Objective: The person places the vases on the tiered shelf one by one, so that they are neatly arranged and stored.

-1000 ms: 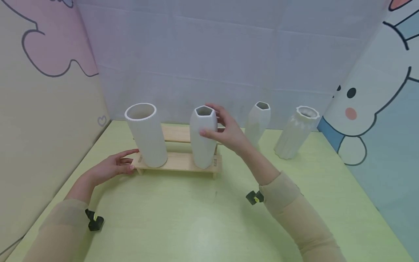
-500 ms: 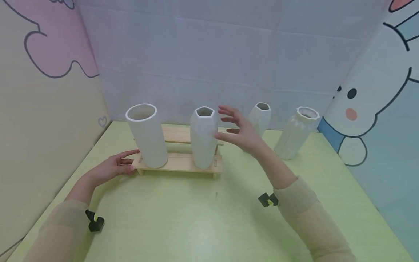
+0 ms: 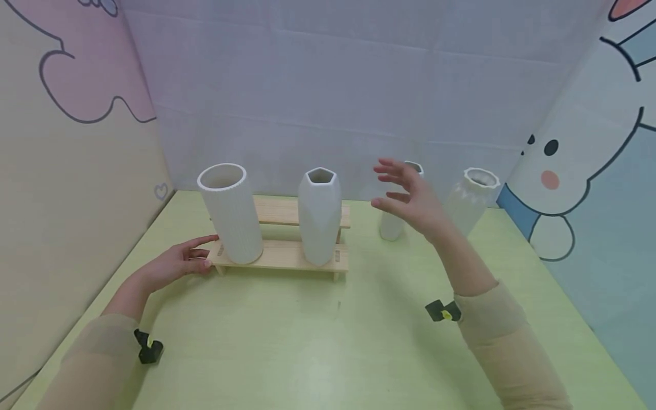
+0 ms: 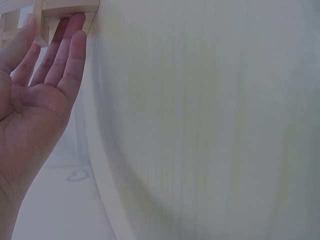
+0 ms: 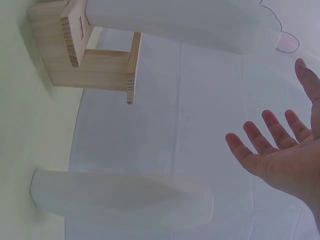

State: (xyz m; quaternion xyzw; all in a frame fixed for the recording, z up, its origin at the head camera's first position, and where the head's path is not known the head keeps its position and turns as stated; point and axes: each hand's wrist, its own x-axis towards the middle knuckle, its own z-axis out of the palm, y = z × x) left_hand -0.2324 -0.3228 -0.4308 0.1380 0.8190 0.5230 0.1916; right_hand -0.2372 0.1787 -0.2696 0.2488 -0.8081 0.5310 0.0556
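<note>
At the left end of a two-step wooden stand [image 3: 279, 254], my left hand [image 3: 171, 266] holds the lower step's end. In the left wrist view, the thumb and fingers [image 4: 74, 65] lie on either side of the wood. On that step stand a white ribbed cylindrical vase [image 3: 233, 219] and, to its right, a white faceted vase [image 3: 319, 219]. My right hand [image 3: 415, 199] is raised right of the stand, fingers spread and holding nothing. It partly hides a second faceted vase [image 3: 392, 226]; that vase stands upright in the right wrist view [image 5: 122, 199].
A white vase with a scalloped rim [image 3: 471, 196] stands at the right on the pale green table [image 3: 307, 341], its base hidden by the right arm. A whitish sheet [image 3: 287, 85] hangs behind. Walls with cartoon figures flank both sides.
My right hand has let go of the faceted vase on the stand and moved away to the right. That vase stays put on the lower step. The left hand has not moved.
</note>
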